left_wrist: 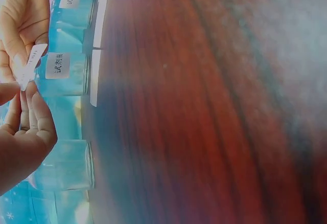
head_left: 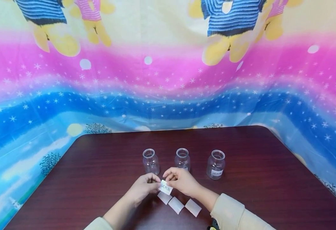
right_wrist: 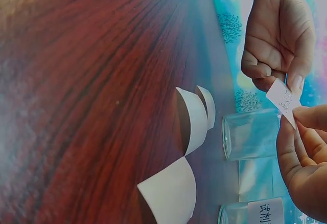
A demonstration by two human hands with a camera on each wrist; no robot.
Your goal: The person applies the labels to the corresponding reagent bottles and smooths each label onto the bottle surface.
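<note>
Between my two hands is a small white label with printed characters. My left hand pinches its left edge between thumb and fingers, and my right hand pinches the upper right edge. Just beyond them stand three upright glass jars without lids. The right jar carries a white label with similar print, and so does the middle jar, partly hidden behind my right hand in the head view. On the left jar I see no label.
Below my hands lie three white paper pieces, a left one, a middle one and a right one, slightly curled. A dark and yellow object shows at the brown table's near edge. A patterned cloth hangs behind.
</note>
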